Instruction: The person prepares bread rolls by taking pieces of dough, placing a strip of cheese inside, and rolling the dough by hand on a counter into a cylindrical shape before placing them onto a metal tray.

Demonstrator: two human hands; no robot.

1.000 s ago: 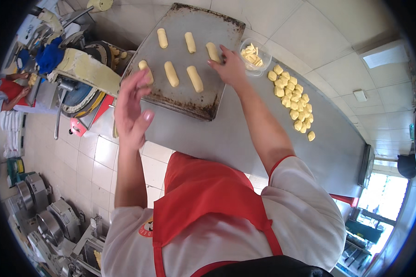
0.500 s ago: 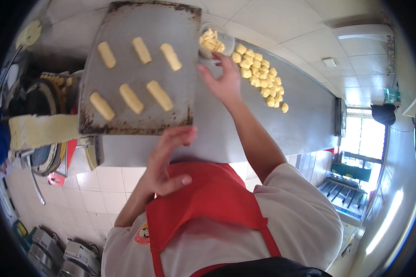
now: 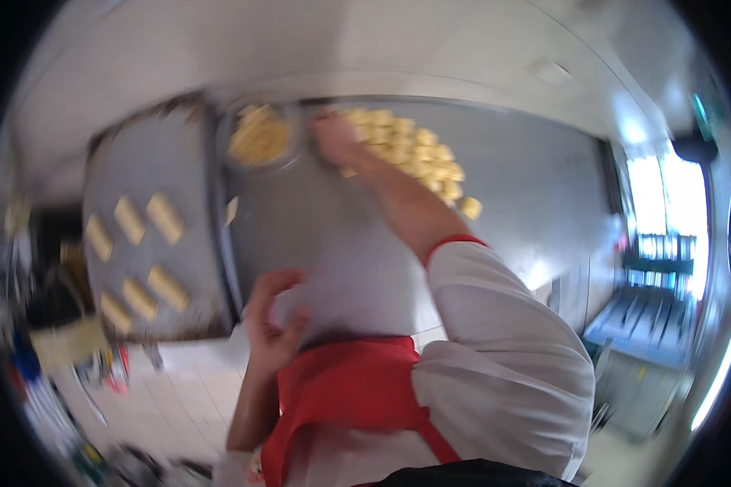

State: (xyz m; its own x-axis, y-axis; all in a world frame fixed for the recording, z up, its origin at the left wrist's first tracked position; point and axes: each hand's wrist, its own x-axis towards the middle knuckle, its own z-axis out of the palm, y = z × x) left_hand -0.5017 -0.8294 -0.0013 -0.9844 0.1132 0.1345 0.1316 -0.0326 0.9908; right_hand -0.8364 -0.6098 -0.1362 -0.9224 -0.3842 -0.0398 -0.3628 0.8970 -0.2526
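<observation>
My right hand (image 3: 333, 140) is stretched across the metal table at the left end of a cluster of yellow dough pieces (image 3: 414, 150). Motion smears its fingers, so what they hold, if anything, does not show. Left of it stands a clear round bowl (image 3: 286, 159) of pale yellow strips (image 3: 257, 136). My left hand (image 3: 274, 321) hovers over the table's near edge, empty, with fingers curved and thumb apart. A single strip (image 3: 231, 211) lies by the right edge of a worn baking tray (image 3: 150, 329). Several dough logs (image 3: 165, 217) rest on the tray in two rows.
The metal table (image 3: 536, 195) runs off to the right, with one dough piece (image 3: 471, 208) set apart from the cluster. A tiled wall rises behind it. Blurred utensils and a pale cloth (image 3: 67, 345) are beyond the tray at the left.
The view has swung right, so the tray appears farther left. My right hand has gone from beside the bowl to the dough cluster. A single strip now shows beside the tray.
</observation>
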